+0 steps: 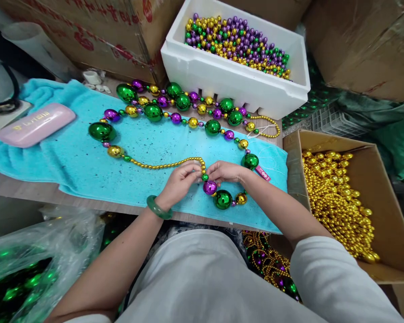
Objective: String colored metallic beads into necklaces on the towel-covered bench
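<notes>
A long strand of green, purple and gold beads [175, 110] loops across a turquoise towel [70, 161]. My left hand [180, 181], with a green bangle on its wrist, pinches the thin gold bead section where it meets the larger beads. My right hand [226, 172] pinches the strand just opposite, fingertips almost touching the left ones. Directly below the fingers hang a small green bead, a purple bead [209, 187], a big green bead [222, 199] and a gold one. A pink tag [262, 172] lies by my right wrist.
A white foam box [235, 85] of mixed small beads stands behind the towel. A cardboard box [395, 233] of gold bead strands sits at the right. A pink case [35, 124] lies on the towel's left. A plastic bag [30, 264] of green beads is lower left.
</notes>
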`<state>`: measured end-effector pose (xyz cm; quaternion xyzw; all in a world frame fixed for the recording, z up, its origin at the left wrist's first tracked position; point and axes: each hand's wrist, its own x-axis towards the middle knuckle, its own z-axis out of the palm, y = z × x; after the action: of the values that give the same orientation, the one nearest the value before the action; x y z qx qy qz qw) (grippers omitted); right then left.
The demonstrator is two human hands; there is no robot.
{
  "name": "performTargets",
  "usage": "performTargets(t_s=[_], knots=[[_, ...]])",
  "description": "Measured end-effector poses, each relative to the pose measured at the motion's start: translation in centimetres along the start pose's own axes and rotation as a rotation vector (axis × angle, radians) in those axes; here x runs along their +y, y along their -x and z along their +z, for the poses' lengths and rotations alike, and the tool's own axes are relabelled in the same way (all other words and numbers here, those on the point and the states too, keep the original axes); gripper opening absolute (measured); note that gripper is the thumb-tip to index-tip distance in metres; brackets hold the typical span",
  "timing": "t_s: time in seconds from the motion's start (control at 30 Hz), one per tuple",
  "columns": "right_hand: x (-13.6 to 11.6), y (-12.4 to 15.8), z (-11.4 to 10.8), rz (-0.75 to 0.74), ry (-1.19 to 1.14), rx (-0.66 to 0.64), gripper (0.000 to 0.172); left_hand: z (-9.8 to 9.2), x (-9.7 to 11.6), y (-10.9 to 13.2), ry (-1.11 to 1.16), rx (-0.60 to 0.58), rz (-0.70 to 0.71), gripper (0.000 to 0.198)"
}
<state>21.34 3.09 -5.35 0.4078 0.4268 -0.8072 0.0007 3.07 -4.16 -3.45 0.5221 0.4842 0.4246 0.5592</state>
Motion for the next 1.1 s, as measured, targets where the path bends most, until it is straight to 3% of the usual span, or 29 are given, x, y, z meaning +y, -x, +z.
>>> performTargets(t_s=[0.13, 0.3, 0.5, 0.6, 0.8, 0.97, 1.03, 1.1], knots=[[-1.8, 1.6, -0.5, -0.070, 0.138, 0.164, 0.016, -0.6, -0.4, 0.3, -0.264, 0.016, 0.115, 0.015], [-2.8, 3.1, 0.6, -0.242, 0.270, 0.396, 0.006, -0.7, -1.2, 0.3, -0.592, -0.002, 0.182, 0.017], [-1.1, 2.9, 1.3, -0.172, 0.517, 0.594, 0.007, 0.1, -1.8, 0.7, -0.864, 0.004, 0.176, 0.025], [-0.5, 3.0, 1.5, -0.134, 0.649, 0.629, 0.007, -0.1, -1.9, 1.0, -0.964, 0.034, 0.143, 0.026], [-0.9, 4.5, 2.7, -0.142, 0.973, 0.691, 0.016, -1.1, -1.5, 1.0, -0.785, 0.142, 0.038, 0.022], [-1.3, 5.3, 3.9, -0.155, 1.210, 0.743, 0.022, -0.6, -0.6, 0.8, -0.702, 0.246, 0.163, 0.021], [-1.4, 5.5, 4.3, -0.162, 1.253, 0.742, 0.023, -0.1, -0.3, 0.6, -0.559, 0.254, 0.163, 0.021], [-1.5, 5.6, 4.4, -0.155, 1.270, 0.748, 0.024, 0.4, -0.1, 0.3, -0.320, 0.239, 0.055, 0.022]])
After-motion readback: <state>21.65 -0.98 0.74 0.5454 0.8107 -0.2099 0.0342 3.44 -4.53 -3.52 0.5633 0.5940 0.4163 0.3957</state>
